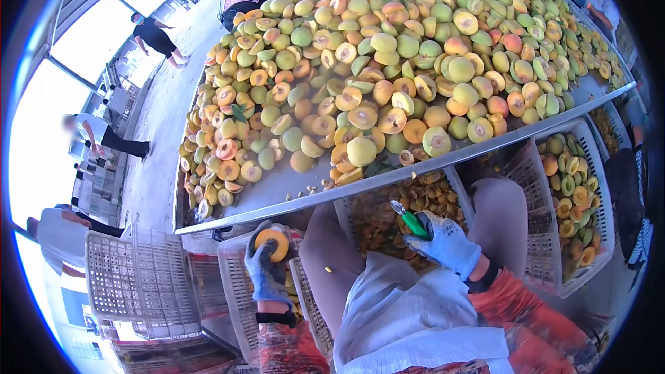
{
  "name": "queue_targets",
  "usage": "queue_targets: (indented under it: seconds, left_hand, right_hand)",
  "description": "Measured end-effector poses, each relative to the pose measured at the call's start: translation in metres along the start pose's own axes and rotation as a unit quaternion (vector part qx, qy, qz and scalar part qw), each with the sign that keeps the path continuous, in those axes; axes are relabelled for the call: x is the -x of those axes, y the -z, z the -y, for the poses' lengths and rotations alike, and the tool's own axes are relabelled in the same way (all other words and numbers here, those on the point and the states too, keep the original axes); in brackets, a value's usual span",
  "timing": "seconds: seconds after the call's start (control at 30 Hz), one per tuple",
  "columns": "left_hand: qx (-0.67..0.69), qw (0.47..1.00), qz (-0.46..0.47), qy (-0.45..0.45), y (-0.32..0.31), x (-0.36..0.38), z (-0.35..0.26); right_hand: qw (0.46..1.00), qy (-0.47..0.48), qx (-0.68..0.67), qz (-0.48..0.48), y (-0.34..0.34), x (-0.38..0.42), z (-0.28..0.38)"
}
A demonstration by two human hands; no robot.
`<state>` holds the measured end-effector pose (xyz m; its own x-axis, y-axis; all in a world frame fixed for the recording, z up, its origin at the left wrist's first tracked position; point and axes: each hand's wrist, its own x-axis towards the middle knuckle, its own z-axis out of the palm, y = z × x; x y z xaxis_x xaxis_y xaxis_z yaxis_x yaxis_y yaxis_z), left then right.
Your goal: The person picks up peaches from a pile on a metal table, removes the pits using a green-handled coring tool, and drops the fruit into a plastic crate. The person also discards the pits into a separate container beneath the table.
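Observation:
My left hand (265, 263), in a blue-grey glove with dark fingers, is closed on an orange apricot half (271, 244), its cut side facing up. It is over a white crate (232, 284) at the left of my legs. My right hand (447, 242), gloved the same way, grips a green-handled tool (413, 223) with a metal tip pointing up and left. Below the tool, between my knees, a crate of pits and scraps (443, 190) is partly hidden. A large heap of whole and halved apricots (388, 62) covers the metal table in front.
The table's metal edge (415, 164) crosses just beyond my knees. A crate of apricot halves (571, 201) is at the right. Stacked empty crates (135, 277) stand at the left. Several people are around the table and along the left side.

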<state>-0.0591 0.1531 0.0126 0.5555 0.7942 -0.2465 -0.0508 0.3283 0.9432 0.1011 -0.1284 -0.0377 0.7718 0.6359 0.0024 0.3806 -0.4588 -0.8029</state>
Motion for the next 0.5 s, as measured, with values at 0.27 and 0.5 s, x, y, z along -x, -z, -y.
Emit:
queue_targets:
  seconds: [0.27,0.5]
  left_hand:
    - [-0.455,0.858,-0.066,-0.230,0.082,-0.046,0.020]
    - [-0.612,0.719,0.135,-0.300,-0.189,-0.074,0.046]
  right_hand:
    - [0.995,-0.021,-0.093,0.035,-0.004,-0.008,-0.003]
    - [0.987,-0.033,-0.156,0.027,0.012,-0.002,-0.013]
